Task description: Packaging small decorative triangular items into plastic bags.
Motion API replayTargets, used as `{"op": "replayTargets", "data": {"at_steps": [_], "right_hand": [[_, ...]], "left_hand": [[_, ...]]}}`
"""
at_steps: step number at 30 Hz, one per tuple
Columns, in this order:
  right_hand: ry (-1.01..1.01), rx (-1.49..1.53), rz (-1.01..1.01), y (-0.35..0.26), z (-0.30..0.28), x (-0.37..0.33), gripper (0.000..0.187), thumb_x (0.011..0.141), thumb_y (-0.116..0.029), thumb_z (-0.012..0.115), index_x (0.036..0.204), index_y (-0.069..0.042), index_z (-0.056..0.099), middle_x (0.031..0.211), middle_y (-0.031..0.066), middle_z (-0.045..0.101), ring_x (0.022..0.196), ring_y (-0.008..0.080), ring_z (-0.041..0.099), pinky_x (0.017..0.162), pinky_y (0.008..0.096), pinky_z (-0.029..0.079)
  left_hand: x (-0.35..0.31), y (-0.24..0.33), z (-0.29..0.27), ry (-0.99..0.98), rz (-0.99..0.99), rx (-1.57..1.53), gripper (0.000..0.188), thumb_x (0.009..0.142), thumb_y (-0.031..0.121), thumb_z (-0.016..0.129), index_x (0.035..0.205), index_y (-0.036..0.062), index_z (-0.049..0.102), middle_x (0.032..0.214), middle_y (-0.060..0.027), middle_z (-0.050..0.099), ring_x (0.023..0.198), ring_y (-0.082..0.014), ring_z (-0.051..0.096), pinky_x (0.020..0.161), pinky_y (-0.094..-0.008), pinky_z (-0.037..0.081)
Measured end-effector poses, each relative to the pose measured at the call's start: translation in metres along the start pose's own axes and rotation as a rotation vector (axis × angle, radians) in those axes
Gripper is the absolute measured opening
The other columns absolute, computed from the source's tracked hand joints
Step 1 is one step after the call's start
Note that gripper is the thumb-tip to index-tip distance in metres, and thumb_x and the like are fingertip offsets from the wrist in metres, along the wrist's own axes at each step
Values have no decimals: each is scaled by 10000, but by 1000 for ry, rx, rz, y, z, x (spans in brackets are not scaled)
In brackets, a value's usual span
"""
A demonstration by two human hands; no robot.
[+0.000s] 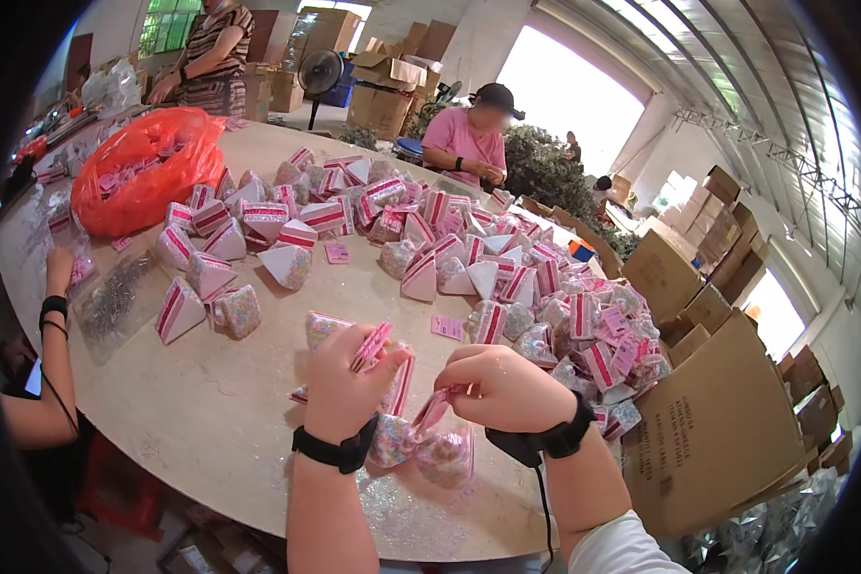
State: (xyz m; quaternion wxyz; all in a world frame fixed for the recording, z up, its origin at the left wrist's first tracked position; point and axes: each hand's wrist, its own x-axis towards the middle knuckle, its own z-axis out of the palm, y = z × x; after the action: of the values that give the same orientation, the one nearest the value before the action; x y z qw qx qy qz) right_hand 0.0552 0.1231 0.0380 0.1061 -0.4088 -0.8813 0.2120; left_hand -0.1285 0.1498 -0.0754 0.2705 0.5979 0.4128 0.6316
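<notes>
My left hand (344, 385) is closed around a small stack of pink tags (372, 344), their edges sticking up past the thumb. To its right, my right hand (512, 390) pinches a pink tag (432, 411) between thumb and fingertips. That tag hangs just above a cake-slice-shaped ornament (446, 457) with a speckled pastel surface; whether they are joined I cannot tell. Another slice ornament (325, 328), pink and speckled, lies behind my left hand and is partly hidden by it. A loose pink tag (447, 326) lies flat on the table between and beyond my hands.
A large heap of slice ornaments (521, 277) spreads across the table (249, 411). An orange-red plastic bag (143, 177) stands at the far left. A person's arm (53, 354) reaches in from the left; a person in pink (464, 143) works opposite. A cardboard box (717, 430) abuts the right edge.
</notes>
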Motion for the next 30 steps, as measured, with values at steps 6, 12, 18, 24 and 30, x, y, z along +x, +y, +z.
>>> {"op": "replayTargets", "data": {"at_steps": [6,12,18,24,30], "right_hand": [[331,70,52,24,15,3,177,749,17,593,918,27,647,791,104,600,721,166,598,661,270,490],[424,251,173,38,27,5,179,784,-79,618,923,28,652,814,157,617,693,201,613,637,301,496],[330,743,222,72,18,19,253,881,-177,625,996,49,629,864,1,636,777,60,554,699,245,470],[302,-162,472,150,15,44,298,822,-268,611,987,-23,653,951,135,666,929,298,624,811,349,485],[128,-541,410,176,55,79,460,839,-419,567,1094,-40,618,1085,157,627,1046,320,579,1033,436,341]], "left_hand": [[-5,8,5,-226,-105,-293,377,666,211,809,908,-6,618,744,-94,618,692,-192,603,630,-311,477],[-2,17,13,-253,-30,-15,267,726,153,741,876,-28,615,748,-159,617,682,-285,612,629,-342,475],[-2,9,13,-116,65,28,165,749,97,679,848,-19,615,780,-183,625,735,-354,614,640,-386,472],[1,11,11,-53,73,130,151,745,88,679,841,-8,612,783,-178,628,736,-348,613,645,-391,474],[0,5,12,-14,23,115,159,740,75,683,858,1,607,772,-165,625,736,-346,604,647,-398,471]]}}
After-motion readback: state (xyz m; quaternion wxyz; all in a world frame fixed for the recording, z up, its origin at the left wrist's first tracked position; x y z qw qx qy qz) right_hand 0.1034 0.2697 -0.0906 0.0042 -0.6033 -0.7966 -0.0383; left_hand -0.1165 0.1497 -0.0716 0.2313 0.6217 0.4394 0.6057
